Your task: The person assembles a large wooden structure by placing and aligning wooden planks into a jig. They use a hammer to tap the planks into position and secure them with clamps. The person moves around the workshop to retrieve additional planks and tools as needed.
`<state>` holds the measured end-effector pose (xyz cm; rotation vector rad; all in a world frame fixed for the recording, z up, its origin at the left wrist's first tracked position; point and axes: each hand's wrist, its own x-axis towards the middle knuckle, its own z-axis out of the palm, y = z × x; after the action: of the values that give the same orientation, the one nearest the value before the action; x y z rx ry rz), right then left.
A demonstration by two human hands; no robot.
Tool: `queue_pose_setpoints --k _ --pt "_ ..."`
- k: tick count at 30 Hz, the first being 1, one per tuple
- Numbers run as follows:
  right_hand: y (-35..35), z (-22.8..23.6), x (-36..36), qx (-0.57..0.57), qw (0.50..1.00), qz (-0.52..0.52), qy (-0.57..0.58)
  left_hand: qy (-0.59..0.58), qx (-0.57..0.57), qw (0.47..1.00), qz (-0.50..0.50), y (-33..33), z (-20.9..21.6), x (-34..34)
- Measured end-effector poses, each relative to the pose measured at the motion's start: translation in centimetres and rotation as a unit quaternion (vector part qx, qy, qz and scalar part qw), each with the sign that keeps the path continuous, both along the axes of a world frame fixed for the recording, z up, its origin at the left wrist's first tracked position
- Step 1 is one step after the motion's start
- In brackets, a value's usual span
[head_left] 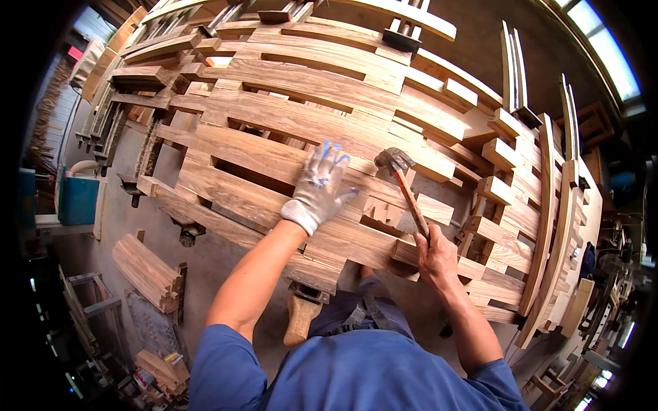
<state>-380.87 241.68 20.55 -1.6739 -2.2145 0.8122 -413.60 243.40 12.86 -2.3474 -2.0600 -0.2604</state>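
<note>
My left hand (319, 185), in a pale work glove with blue marks, lies flat with its fingers spread on a long wooden board (257, 159). Bare and closed, my right hand (437, 257) grips a hammer (410, 198) low on its worn wooden handle. The hammer's dark metal head (395, 159) is above the boards, just right of my gloved fingers; whether it touches the wood I cannot tell. Under both hands, several brown boards interlock in a slatted panel with long gaps. A stepped wooden joint (384, 211) shows between the hands.
A clamp with a wooden handle (301, 322) juts from the near edge toward my waist. More metal clamp jaws (401, 41) stand at the far side. Short wood blocks (502, 154) and upright rails (546, 212) are at the right. Stacked lumber (147, 270) lies lower left.
</note>
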Motion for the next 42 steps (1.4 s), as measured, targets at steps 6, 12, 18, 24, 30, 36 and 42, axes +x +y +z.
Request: queue_pose_setpoints --k 6,12,18,24,30,36,42 --pt "0.1 0.0 -0.6 0.014 0.998 0.029 -0.053 -0.017 -0.081 0.986 0.147 0.0 -0.1 -2.8" --pt "-0.1 0.2 -0.6 0.028 0.999 0.019 -0.023 -0.041 -0.058 0.986 0.148 -0.1 -0.4 -2.7" --pt "-0.6 -0.1 -0.7 0.012 0.999 0.009 -0.050 -0.040 -0.049 0.988 0.142 -0.2 -0.5 -2.8" --pt "0.1 1.8 -1.0 0.033 0.999 -0.014 -0.004 -0.024 -0.026 0.990 0.140 -0.1 -0.8 -2.6" --pt "0.3 2.0 -1.5 0.018 1.000 -0.011 0.002 -0.037 -0.040 0.990 0.133 -0.2 -0.8 -2.9" --pt "-0.4 0.5 -0.7 0.009 0.999 -0.004 -0.053 -0.033 -0.042 0.989 0.138 -0.1 -0.8 -2.7" --pt "-0.2 -0.2 -0.6 -0.002 0.996 0.015 -0.084 -0.039 -0.033 0.989 0.140 -0.3 -0.8 -2.6"
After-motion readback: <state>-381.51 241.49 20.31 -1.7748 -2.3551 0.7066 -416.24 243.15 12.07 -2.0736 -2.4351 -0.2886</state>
